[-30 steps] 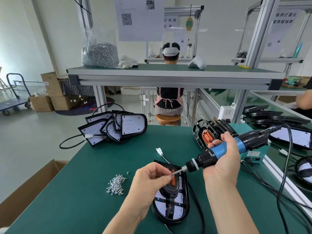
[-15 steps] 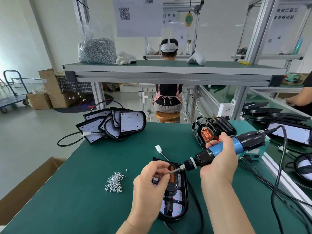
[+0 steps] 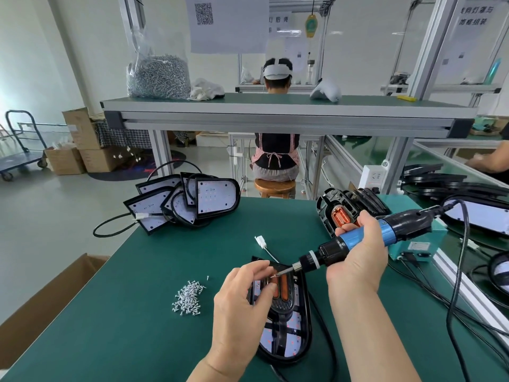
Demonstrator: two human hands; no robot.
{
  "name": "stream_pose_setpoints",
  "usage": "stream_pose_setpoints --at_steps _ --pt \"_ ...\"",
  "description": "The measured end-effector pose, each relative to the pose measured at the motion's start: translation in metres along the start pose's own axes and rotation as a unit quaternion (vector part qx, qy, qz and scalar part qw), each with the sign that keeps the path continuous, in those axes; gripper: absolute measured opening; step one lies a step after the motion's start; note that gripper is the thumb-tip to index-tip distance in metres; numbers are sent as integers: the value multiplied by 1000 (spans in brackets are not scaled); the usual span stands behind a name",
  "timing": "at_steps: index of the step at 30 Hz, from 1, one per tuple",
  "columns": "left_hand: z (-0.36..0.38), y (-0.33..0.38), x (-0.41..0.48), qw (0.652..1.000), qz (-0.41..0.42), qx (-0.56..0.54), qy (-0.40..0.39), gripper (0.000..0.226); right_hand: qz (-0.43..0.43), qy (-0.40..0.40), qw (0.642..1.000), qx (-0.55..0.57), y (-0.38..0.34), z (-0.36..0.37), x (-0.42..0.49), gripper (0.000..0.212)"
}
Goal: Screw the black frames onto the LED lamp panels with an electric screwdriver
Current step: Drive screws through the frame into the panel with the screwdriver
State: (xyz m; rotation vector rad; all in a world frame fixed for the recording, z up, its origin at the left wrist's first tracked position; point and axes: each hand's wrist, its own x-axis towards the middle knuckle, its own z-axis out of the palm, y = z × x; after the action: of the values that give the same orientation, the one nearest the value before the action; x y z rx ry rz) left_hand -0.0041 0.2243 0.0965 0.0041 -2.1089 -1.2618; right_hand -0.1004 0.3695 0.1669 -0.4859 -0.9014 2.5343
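Observation:
An LED lamp panel with a black frame (image 3: 286,329) lies on the green table in front of me. My right hand (image 3: 358,257) grips the blue and black electric screwdriver (image 3: 355,241), whose bit slants down to the left over the frame's orange part. My left hand (image 3: 242,301) pinches something small at the bit's tip; it looks like a screw, but my fingers mostly hide it. A heap of loose silver screws (image 3: 188,297) lies to the left of the panel.
A pile of bare LED panels (image 3: 187,202) with cables sits at the back left; black frames (image 3: 349,208) are stacked at the back right. A teal power box (image 3: 418,244) and cords lie right. A cardboard box (image 3: 35,307) stands beside the table's left edge. A person sits beyond the upper shelf.
Both hands and the screwdriver shifted only slightly. My left fingers stay pinched at the bit's tip above the frame, and the view has tilted a little.

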Motion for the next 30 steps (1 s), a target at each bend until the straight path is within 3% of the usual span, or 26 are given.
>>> stream_pose_setpoints --at_steps 2,4,7,9,12,17,22,30 --pt "-1 -9 3 999 -25 19 16 45 -5 -5 1000 -3 1 4 3 14" --pt "-2 -20 10 994 -106 31 12 40 -15 -10 1000 -4 4 9 7 14" --pt "1 -37 22 962 -252 45 -98 53 -40 -30 999 -8 11 20 14 16" --pt "8 -45 26 938 -294 59 -173 60 -55 -48 997 -21 20 27 18 16" --pt "15 -51 31 925 -322 32 -200 50 -73 -80 993 -45 33 38 22 16" --pt "18 -60 37 900 -375 -60 -213 51 -102 -134 982 -89 52 50 26 17" --pt "19 -65 34 891 -383 -105 -219 60 -102 -162 973 -126 71 55 27 17" --pt "19 -67 34 894 -380 -111 -212 50 -102 -171 971 -131 80 56 26 15"
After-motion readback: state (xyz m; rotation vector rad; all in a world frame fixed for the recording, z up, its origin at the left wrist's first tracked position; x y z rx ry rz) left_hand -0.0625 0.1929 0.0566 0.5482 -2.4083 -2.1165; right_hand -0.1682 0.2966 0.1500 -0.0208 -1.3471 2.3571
